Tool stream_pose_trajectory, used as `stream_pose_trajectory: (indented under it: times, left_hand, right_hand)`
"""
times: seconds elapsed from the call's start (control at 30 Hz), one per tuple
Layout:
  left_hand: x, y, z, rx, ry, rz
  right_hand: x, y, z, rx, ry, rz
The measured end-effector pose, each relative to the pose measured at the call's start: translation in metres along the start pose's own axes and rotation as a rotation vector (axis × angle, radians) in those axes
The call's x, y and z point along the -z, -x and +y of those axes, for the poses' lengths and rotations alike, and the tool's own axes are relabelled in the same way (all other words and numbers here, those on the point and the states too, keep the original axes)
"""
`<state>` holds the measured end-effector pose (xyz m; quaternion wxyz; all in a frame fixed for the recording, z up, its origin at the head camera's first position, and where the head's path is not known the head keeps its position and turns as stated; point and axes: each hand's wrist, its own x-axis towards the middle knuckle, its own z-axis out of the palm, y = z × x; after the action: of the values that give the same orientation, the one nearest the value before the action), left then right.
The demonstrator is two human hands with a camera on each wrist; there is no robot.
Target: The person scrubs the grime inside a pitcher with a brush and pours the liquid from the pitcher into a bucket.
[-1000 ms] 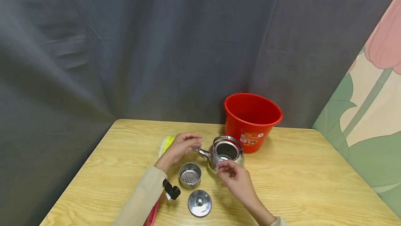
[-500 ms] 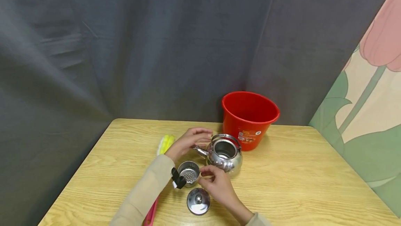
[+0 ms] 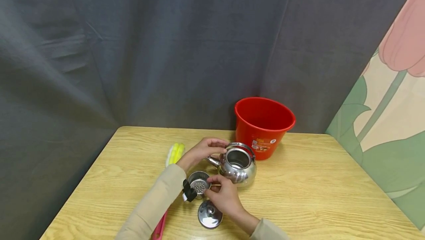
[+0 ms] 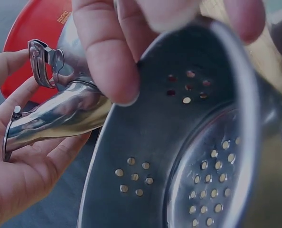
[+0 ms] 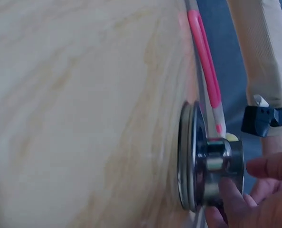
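A steel kettle [image 3: 237,171] stands on the table with its lid off, its spout pointing left and its handle raised. My left hand [image 3: 202,152] is around the spout, fingers spread and fingertips at the handle's base. The left wrist view shows the palm [image 4: 17,190] behind the spout [image 4: 60,121]. My right hand [image 3: 225,195] reaches over the rim of a perforated steel strainer basket [image 3: 199,184], fingers curved and apart; a firm grip does not show. In the right wrist view its fingers [image 5: 233,199] overlap the strainer's side. The round kettle lid [image 3: 210,214] lies nearby.
A red bucket [image 3: 263,122] stands behind the kettle. Left of the arm lies a brush with a yellow and white head [image 3: 176,154] and a pink handle [image 3: 160,227]. Grey cloth [image 3: 186,48] hangs along the back edge of the wooden table [image 3: 315,188].
My left hand has moved right along the spout to the kettle's handle. The right hand has left the front of the kettle and come left to the strainer basket's rim.
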<state>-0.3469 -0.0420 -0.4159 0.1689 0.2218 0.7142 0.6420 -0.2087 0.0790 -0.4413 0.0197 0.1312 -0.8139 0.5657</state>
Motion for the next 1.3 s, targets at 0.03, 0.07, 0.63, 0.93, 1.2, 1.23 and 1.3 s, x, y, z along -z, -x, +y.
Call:
stream_pose_trajectory:
  times: [0.03,0.07,0.63,0.93,1.2,1.23,1.3]
  left_hand:
    - [0.0,0.0,0.0,0.004,-0.002,0.002]
    - [-0.001,0.0,0.0,0.008,-0.001,0.002]
    - [-0.003,0.0,-0.001,-0.008,-0.024,-0.001]
    - [-0.002,-0.002,0.001,-0.004,-0.065,-0.014]
    - [0.0,0.001,0.004,-0.008,-0.079,-0.039]
    - [0.001,0.001,0.005,-0.005,-0.079,-0.046]
    - [0.003,0.001,0.006,0.005,-0.087,-0.062]
  right_hand:
    - [-0.001,0.0,0.0,-0.002,-0.005,0.007]
    - [-0.002,0.001,0.0,0.0,-0.01,0.014]
    - [-0.018,0.0,-0.005,-0.176,-0.197,0.156]
    - [-0.017,-0.003,-0.006,-0.235,-0.308,0.166]
    - [-0.018,-0.003,-0.006,-0.238,-0.303,0.173]
    - [-0.018,-0.003,-0.006,-0.236,-0.303,0.172]
    - [-0.018,-0.002,-0.005,-0.231,-0.307,0.166]
